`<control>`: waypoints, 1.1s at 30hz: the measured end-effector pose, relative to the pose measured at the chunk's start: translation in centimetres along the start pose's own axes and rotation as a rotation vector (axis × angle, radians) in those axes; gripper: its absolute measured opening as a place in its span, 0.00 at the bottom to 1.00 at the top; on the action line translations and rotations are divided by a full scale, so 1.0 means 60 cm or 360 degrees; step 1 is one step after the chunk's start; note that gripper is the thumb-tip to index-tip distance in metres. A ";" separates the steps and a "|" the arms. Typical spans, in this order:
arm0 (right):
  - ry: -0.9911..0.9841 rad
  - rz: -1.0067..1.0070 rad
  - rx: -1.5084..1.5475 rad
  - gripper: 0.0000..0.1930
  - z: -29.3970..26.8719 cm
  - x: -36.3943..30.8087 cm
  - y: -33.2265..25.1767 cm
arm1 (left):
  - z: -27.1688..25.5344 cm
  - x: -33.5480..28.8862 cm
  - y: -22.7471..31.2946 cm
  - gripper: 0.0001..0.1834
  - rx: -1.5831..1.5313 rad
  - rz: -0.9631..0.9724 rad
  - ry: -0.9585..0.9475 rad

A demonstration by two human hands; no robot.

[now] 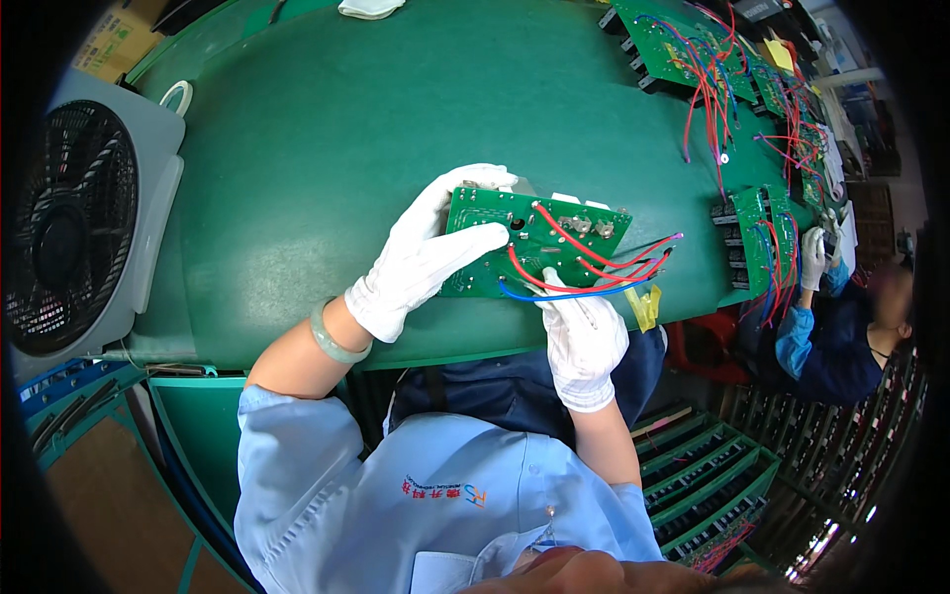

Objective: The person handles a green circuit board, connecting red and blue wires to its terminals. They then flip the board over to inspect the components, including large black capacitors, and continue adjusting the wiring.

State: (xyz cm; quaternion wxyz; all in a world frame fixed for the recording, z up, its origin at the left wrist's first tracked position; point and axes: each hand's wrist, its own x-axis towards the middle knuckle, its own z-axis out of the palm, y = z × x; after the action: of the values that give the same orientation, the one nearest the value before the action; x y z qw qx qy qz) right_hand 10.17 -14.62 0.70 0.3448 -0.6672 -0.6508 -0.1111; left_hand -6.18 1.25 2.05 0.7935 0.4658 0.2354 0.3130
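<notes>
A green circuit board [475, 213] is held up over the near side of the green table, tilted so its soldered face shows. My left hand [426, 252], in a white glove, grips its left end, with the thumb on the face and the fingers behind the far edge. At the near edge, my right hand [584, 342], also gloved, has its fingers closed on the board beside the wires. Red wires [569, 238] and a blue wire [564, 296] run from the board to the right. Some of my right fingertips are hidden.
A fan [84, 218] stands at the left of the green table [297, 119]. More wired boards [683, 54] lie along the right side, with another board [762, 243] nearer. A co-worker [836, 337] sits at the right. Green racks [712, 475] stand below, and yellow tape [646, 309] hangs near the table edge.
</notes>
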 end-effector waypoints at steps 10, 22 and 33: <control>-0.0053 0.0088 0.0102 0.16 -0.015 -0.024 0.011 | 0.003 0.004 0.009 0.27 -0.0071 -0.0153 0.0084; -0.0059 0.0217 0.0257 0.17 0.011 -0.009 -0.047 | 0.001 0.007 0.013 0.27 -0.0171 -0.0153 0.0105; 0.0007 0.0128 0.0174 0.19 0.021 -0.018 -0.044 | -0.002 0.008 0.008 0.27 -0.0128 -0.0114 0.0096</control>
State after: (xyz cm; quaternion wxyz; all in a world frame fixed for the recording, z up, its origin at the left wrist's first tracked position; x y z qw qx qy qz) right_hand 7.14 -14.94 -0.05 0.3863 -0.6727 -0.6280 -0.0628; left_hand -6.07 1.83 2.37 0.8148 0.4153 0.2629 0.3075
